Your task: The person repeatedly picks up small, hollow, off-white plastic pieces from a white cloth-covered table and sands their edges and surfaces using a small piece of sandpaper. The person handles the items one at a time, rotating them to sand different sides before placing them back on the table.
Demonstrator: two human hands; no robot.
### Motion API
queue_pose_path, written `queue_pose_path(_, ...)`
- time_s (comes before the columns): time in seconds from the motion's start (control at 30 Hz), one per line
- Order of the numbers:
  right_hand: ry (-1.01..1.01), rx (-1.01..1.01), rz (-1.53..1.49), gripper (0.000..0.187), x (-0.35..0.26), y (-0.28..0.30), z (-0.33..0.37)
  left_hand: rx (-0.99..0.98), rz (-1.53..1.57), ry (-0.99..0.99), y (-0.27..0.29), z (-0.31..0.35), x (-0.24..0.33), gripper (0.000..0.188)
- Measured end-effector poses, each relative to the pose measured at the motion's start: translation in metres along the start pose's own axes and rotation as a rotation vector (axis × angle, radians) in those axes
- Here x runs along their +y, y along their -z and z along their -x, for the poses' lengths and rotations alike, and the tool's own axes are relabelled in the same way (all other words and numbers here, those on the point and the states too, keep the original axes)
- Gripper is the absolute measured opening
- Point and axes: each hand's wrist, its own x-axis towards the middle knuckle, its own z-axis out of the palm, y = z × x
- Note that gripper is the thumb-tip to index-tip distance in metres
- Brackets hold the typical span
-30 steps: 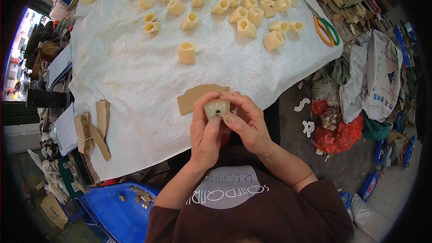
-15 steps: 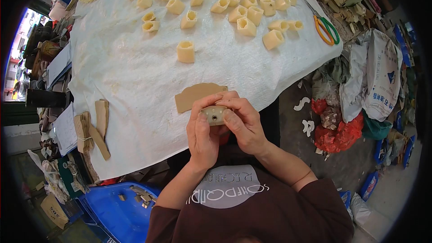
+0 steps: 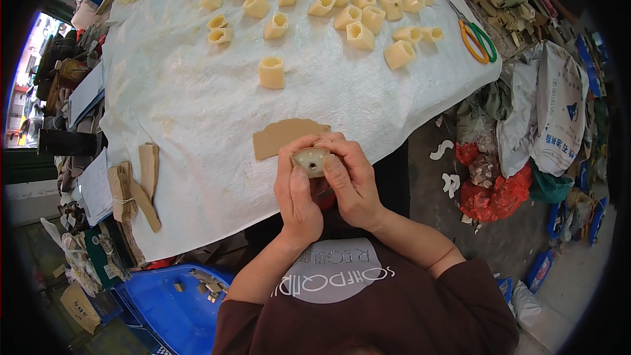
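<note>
Head view. Landmark: brown flat piece (image 3: 279, 138) with a scalloped far edge, lying on a white sheet (image 3: 190, 98). Work in hand: small greyish piece (image 3: 311, 156) with a dark round hole in its face, held just on the wearer's side of the landmark. Grip: left hand (image 3: 296, 202) and right hand (image 3: 355, 189) together, both clamped on the greyish piece; thumbs at its near side, fingers curled around the far side. Fingertips overlap the landmark's near right part in this view; contact with it cannot be told.

Surroundings, relative to the landmark:
- Beyond, near: one pale yellow block (image 3: 271, 75), upright, open-topped.
- Farther beyond: many hollow pale yellow pieces (image 3: 360, 37), scattered.
- Left, slightly nearer the wearer: tan strips (image 3: 121, 192), partly tied.
- Far right and beyond: scissors (image 3: 483, 43), one handle orange, one green.
- Left, well toward the wearer: blue tub (image 3: 164, 306), small pieces inside.
- Right, well apart: red bag (image 3: 496, 192).
</note>
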Motion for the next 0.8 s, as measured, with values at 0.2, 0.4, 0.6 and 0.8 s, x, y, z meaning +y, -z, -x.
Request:
queue_pose_path(0.2,-0.072,0.061,-0.023,0.021,0.000,-0.001,-0.001,0.048,0.248,0.182,-0.007,-0.005,0.006,0.042)
queue_pose_path(0.4,-0.099,0.042,-0.001,0.022,-0.003,-0.001,-0.003,-0.039,0.297,0.174,0.005,-0.001,0.009,0.038)
queue_pose_path(0.6,0.092,0.025,0.198,0.022,0.000,0.003,-0.002,-0.090,0.305,0.191,0.010,0.000,0.005,0.037)
queue_pose_path(0.8,-0.216,-0.161,-0.162,0.025,-0.016,0.030,-0.025,-0.445,0.359,0.320,0.022,-0.004,0.019,0.039)
